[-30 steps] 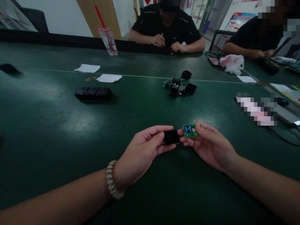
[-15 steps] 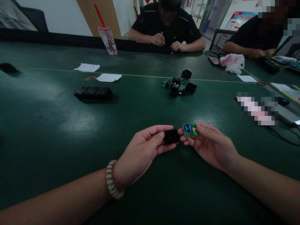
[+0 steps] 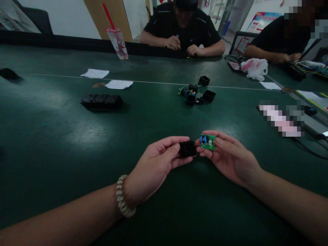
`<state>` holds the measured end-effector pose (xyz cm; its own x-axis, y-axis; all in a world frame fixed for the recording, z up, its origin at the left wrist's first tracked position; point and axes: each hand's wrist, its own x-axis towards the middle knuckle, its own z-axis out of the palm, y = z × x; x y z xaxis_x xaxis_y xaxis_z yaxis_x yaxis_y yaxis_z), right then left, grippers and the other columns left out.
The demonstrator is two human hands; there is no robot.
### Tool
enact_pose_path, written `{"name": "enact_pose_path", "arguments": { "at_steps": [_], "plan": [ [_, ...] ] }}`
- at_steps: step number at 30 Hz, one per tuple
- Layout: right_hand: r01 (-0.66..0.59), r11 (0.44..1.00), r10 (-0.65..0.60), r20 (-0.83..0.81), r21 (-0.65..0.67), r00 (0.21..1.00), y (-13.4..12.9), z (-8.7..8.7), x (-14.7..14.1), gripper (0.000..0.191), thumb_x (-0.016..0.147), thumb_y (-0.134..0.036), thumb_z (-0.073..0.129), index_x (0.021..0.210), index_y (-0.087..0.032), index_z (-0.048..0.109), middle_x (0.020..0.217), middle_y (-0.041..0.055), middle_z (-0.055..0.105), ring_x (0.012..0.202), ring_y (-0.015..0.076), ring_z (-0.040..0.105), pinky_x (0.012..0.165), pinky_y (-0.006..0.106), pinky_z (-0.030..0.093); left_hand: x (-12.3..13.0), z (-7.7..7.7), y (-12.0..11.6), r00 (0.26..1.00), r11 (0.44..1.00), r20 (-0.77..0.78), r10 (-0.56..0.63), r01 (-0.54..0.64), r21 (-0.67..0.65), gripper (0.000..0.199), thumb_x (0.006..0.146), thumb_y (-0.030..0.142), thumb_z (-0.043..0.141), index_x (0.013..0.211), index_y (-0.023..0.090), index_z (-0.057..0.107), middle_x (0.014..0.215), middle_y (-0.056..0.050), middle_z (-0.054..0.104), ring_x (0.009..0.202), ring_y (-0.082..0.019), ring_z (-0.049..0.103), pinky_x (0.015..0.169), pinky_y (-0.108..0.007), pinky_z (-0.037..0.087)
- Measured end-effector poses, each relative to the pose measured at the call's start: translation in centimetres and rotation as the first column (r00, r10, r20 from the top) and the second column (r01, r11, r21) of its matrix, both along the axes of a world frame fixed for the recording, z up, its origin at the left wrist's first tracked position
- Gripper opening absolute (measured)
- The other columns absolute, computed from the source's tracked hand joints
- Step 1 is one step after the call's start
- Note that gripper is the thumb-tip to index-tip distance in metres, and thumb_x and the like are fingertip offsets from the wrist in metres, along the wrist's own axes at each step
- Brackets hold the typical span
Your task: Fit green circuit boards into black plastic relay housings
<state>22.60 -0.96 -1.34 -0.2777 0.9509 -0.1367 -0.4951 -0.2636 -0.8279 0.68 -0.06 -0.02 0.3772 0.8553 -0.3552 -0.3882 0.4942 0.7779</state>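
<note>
In my left hand (image 3: 164,155) is a small black plastic case (image 3: 188,149), gripped between thumb and fingers. My right hand (image 3: 232,153) pinches a small green circuit board (image 3: 208,142) by its right edge. Blue coil-like parts and a white part show on the board's face. The board is just right of the case, with a narrow gap between them. Both are held above the dark green table (image 3: 166,208). A beaded bracelet (image 3: 123,196) circles my left wrist.
Black boxes (image 3: 208,96) and small boards (image 3: 183,91) lie in a cluster ahead. A row of black cases (image 3: 101,102) sits left, with papers (image 3: 119,84) behind. A cup with a straw (image 3: 118,44) stands farther back. Two people sit across, near a plastic bag (image 3: 255,68).
The circuit board has turned in my right hand, so more of its green face shows. My right fingers shifted slightly upward. My left hand and the case stay put.
</note>
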Motion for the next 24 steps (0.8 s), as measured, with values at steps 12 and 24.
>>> {"name": "enact_pose_path", "arguments": {
  "at_steps": [12, 24],
  "plan": [
    [0.101, 0.993, -0.106, 0.072, 0.066, 0.992, -0.49, -0.45, -0.56, 0.029, 0.083, -0.022, 0.092, 0.11, -0.026, 0.08, 0.096, 0.0008, 0.079, 0.078, 0.0148, 0.079, 0.07, 0.028, 0.069, 0.18, 0.08, 0.09, 0.999, 0.999, -0.03, 0.026, -0.026, -0.029, 0.029, 0.102, 0.004, 0.058, 0.104, 0.015, 0.085, 0.113, -0.012, 0.084, 0.1, -0.022, 0.081, 0.09, -0.034, 0.068],
    [0.157, 0.985, -0.168, 0.161, 0.075, 0.973, -0.5, -1.01, -0.73, 0.046, 0.069, -0.014, 0.101, 0.109, -0.029, 0.083, 0.091, 0.0007, 0.084, 0.082, 0.0149, 0.083, 0.076, 0.026, 0.072, 0.18, 0.23, 0.17, 0.999, 0.999, -0.027, 0.026, -0.027, -0.047, 0.031, 0.104, 0.003, 0.055, 0.104, 0.014, 0.084, 0.114, -0.012, 0.085, 0.101, -0.022, 0.082, 0.087, -0.03, 0.069]
  ]
}}
